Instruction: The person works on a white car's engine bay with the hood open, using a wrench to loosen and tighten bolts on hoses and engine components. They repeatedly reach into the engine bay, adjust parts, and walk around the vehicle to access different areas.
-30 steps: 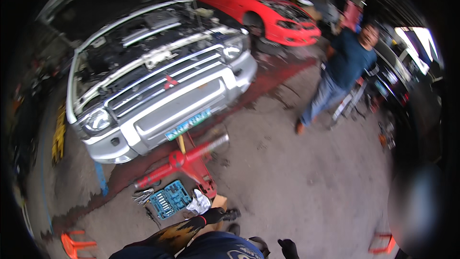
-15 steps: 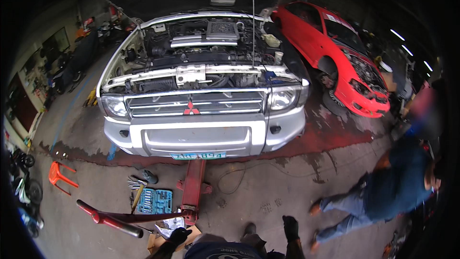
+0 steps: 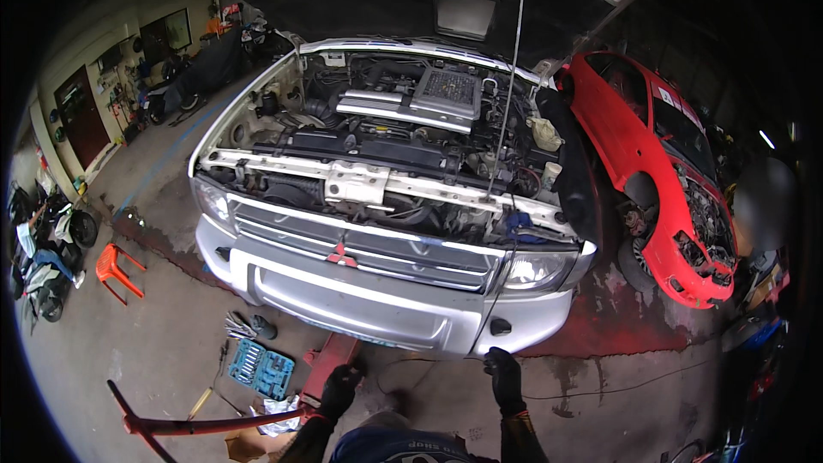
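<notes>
The black-gloved left hand [image 3: 341,387] is held out at the near side, beside the red metal floor jack [image 3: 329,367]; whether its grip is apart or together cannot be told. The black-gloved right hand [image 3: 506,381] is raised just short of the silver front bumper [image 3: 343,309], fingers bent; its grip cannot be made out either. The bumper spans the middle of the scene, below the open engine bay [image 3: 386,129] of the silver vehicle. Left of the jack, a blue plastic socket case [image 3: 260,369] lies open on the grey concrete floor [image 3: 171,343].
</notes>
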The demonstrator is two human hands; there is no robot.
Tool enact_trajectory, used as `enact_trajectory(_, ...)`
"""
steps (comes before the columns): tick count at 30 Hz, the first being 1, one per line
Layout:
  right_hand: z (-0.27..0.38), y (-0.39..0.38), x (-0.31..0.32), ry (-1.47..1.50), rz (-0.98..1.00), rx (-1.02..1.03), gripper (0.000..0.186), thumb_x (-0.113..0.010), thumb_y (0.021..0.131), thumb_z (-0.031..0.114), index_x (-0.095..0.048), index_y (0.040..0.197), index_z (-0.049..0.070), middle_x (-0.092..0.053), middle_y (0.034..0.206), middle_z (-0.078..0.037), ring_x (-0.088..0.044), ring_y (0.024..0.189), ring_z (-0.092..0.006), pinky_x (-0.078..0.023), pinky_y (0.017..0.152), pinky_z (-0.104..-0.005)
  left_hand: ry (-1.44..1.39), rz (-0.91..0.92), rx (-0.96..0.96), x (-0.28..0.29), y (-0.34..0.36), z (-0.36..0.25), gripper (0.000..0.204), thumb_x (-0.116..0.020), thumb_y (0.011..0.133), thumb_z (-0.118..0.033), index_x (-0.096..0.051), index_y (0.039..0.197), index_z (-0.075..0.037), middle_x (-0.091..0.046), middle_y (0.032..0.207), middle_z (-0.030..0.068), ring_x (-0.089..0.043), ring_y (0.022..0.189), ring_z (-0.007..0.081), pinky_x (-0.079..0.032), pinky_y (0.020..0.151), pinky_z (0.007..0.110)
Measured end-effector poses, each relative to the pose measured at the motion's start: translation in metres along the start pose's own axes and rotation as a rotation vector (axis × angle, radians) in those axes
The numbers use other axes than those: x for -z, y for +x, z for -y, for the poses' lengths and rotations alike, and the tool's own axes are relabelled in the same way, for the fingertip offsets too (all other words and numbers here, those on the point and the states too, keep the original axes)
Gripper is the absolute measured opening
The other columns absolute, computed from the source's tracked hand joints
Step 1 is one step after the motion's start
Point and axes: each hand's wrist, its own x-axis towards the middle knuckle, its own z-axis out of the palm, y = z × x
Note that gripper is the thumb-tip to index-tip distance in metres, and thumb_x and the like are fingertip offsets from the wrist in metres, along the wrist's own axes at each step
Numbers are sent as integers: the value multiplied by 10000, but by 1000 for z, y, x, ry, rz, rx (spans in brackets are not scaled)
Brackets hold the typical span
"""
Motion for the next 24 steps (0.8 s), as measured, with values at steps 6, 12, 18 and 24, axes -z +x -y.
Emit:
enact_trajectory(6,41,66,3,244,26,-202,317,-564,1024,175,-600,1281,-7,-685,1126,-105,-697,901,-203,-578,758,-325,-29,-124,-91,-32,149,-67,405,-753,900,-193,-613,1222,8,-693,1074,148,-681,962,246,-545,806,348)
enact_trajectory(12,72,179,-9,-78,184,229,258,-640,964,65,-651,1211,-11,-672,1180,-107,-670,1024,-169,-559,824,-305,-227,-430,-95,-40,239,-132,365,-740,926,-166,-620,1228,0,-650,1162,115,-635,1044,220,-522,881,341)
enact_trajectory(18,144,279,-63,36,349,316,405,-724,938,144,-583,1290,4,-662,1203,-168,-636,1161,-225,-514,971,-364,-14,-593,-186,-8,295,-197,400,-723,945,-205,-586,1273,-21,-619,1159,127,-616,1021,245,-511,840,356)
enact_trajectory(24,184,370,-116,-144,121,543,386,-709,938,100,-568,1287,12,-632,1159,-115,-610,1107,-216,-505,930,-364,-98,-618,-387,45,397,-234,366,-688,969,-198,-553,1248,-4,-612,1144,118,-602,1028,217,-496,901,364)
